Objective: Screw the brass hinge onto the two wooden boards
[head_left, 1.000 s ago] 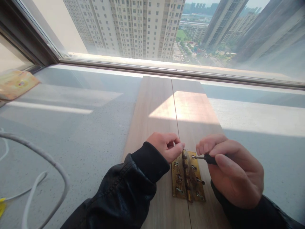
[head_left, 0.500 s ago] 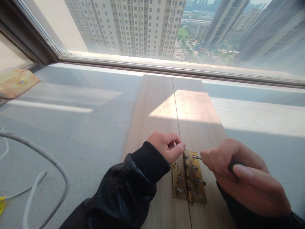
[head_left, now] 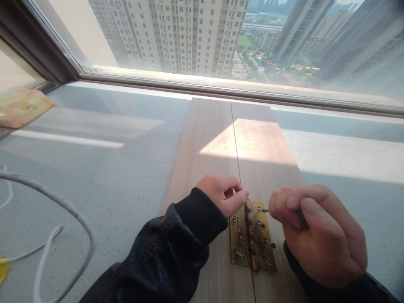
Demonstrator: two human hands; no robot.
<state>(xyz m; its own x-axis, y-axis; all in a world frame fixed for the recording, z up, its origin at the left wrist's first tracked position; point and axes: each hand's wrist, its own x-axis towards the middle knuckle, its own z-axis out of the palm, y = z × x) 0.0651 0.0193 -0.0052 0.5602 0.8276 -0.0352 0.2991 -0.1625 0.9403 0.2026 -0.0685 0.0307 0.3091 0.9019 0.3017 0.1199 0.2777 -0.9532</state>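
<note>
A worn brass hinge [head_left: 251,242] lies opened flat across the seam between two wooden boards [head_left: 208,168]. Several screws [head_left: 270,243] sit in its holes, some tilted and standing proud. My left hand [head_left: 222,194] is closed in a pinch, with thumb and forefinger at the hinge's upper end. In my right fist [head_left: 322,235] is a screwdriver [head_left: 301,216]; its dark handle is mostly covered by the fingers. The thin metal shaft reaches left to the top screw of the right leaf. Whether the tip sits in the screw head is too small to tell.
The boards rest on a pale speckled sill [head_left: 135,168] below a window frame [head_left: 176,86]. A white cable [head_left: 85,227] loops at the left, beside a yellow piece [head_left: 3,271]. An orange-and-cream packet [head_left: 25,108] lies in the far left corner.
My right hand has rolled over around the screwdriver, its thumb and knuckles now higher and turned inward. My left hand stays by the hinge. The whole view has shifted slightly.
</note>
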